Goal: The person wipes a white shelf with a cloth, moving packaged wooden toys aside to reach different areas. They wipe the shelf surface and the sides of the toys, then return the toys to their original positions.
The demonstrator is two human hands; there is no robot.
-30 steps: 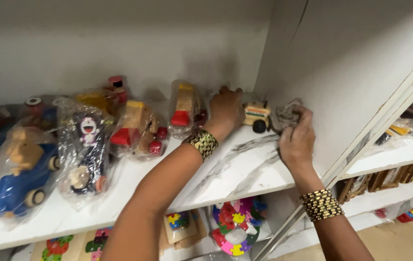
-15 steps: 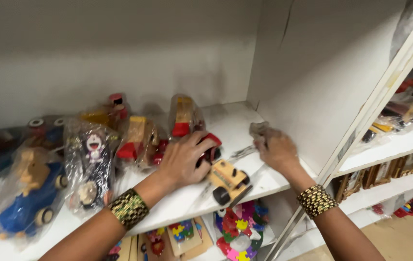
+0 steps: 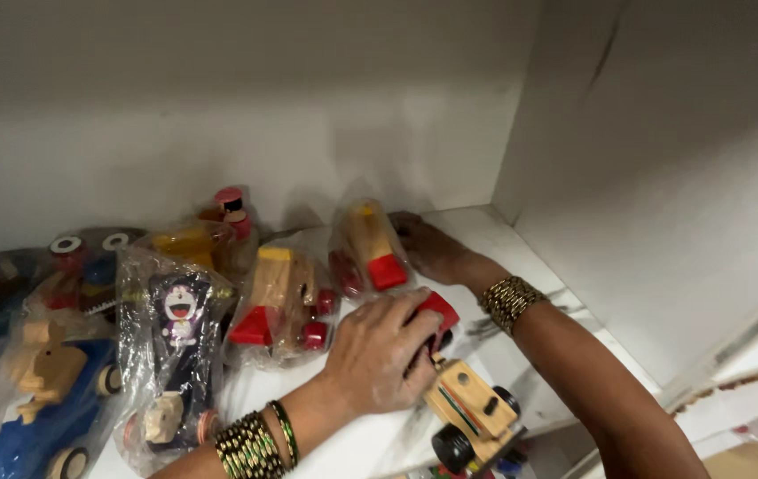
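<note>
Nearest us, our left hand lies palm down over a wooden toy truck with black wheels and a red cab end, fingers curled down on its red part, the truck sitting at the front edge of the white shelf (its rear wheels overhang the lip). Just beyond, a bagged wooden vehicle with red blocks rests beside that hand. Further back our right hand reaches to the rear corner, fingers bent against a bagged toy with a red block; whether they truly clasp it we cannot tell. We judge the arranging part done: bagged toys already line the left and back, while the unbagged truck is not yet settled among them.
</note>
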